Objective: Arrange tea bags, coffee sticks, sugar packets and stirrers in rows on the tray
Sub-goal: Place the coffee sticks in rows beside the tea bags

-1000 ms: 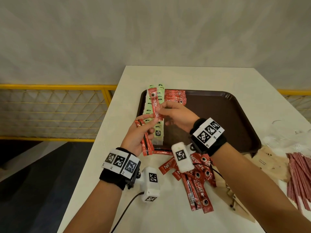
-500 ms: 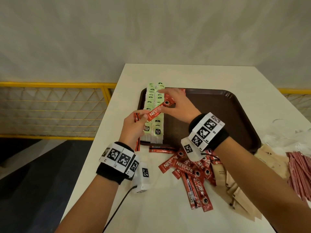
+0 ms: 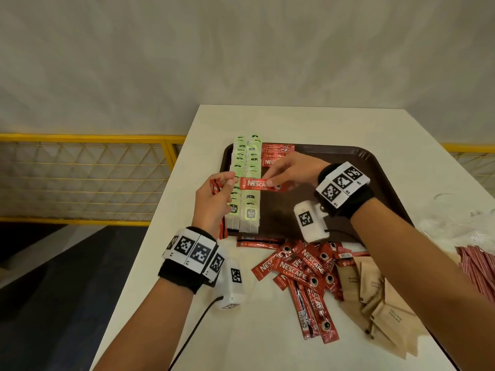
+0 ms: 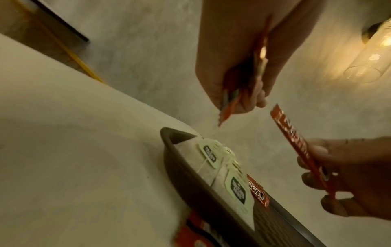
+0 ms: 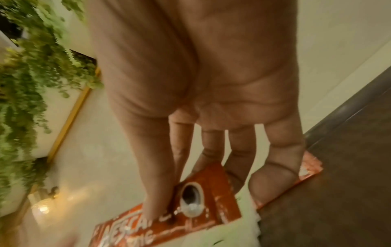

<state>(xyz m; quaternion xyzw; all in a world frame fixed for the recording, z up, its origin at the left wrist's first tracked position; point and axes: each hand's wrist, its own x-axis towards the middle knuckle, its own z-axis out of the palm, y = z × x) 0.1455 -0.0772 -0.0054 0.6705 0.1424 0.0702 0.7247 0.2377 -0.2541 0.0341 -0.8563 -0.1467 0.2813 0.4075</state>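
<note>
A dark brown tray (image 3: 375,167) lies on the white table. Two rows of green-tagged tea bags (image 3: 245,180) run along its left side, and several red coffee sticks (image 3: 276,153) lie beside them at the far end. My right hand (image 3: 290,174) pinches one red coffee stick (image 3: 257,183) (image 4: 296,143) (image 5: 203,198), held level over the tray next to the tea bags. My left hand (image 3: 214,199) grips a small bunch of coffee sticks (image 3: 214,187) (image 4: 230,103) upright at the tray's left edge.
A loose pile of coffee sticks (image 3: 302,271) lies on the table in front of the tray. Brown sugar packets (image 3: 380,303) lie to its right, and red stirrers (image 3: 476,263) at the far right edge. A yellow railing (image 3: 88,137) runs left of the table.
My right hand drew one coffee stick from the left hand's bunch, turned it from upright to level, and carried it right over the tray. The left hand stayed at the tray's left edge.
</note>
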